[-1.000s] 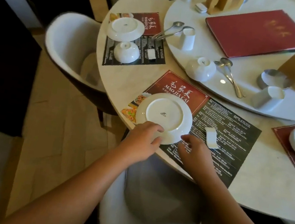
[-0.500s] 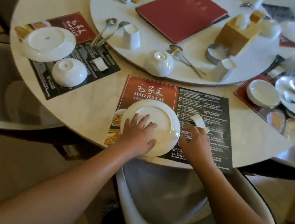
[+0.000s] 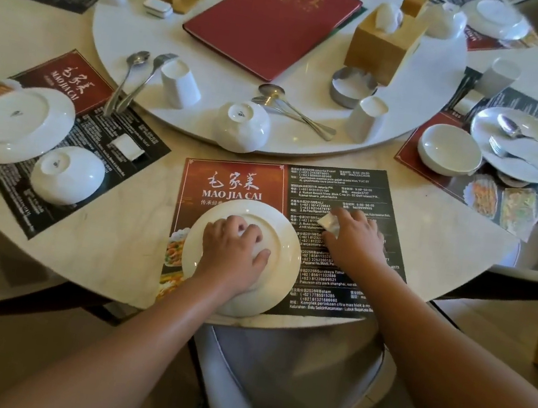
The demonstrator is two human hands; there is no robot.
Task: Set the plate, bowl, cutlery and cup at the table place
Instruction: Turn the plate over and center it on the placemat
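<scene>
A white plate (image 3: 283,251) lies upside down on the near paper placemat (image 3: 342,186) at the table's front edge. My left hand (image 3: 234,254) lies flat on the plate's base, fingers spread. My right hand (image 3: 355,240) rests on the mat just right of the plate, its fingers on a small white cutlery rest (image 3: 328,224). On the white turntable (image 3: 119,30) beyond the mat stand an upturned white bowl (image 3: 242,125), a spoon and fork (image 3: 291,108), and an upturned white cup (image 3: 366,119).
To the left lies another mat with an upturned plate (image 3: 19,124), bowl (image 3: 68,174) and rest. At the right is a laid place with bowl (image 3: 449,149) and plate (image 3: 519,145). A red menu (image 3: 273,17), a tissue box (image 3: 383,43) and a chair (image 3: 291,380) below me.
My view has swung right over the near place. My left hand has slid from the plate's rim onto its base. My right hand has moved up the mat onto the cutlery rest.
</scene>
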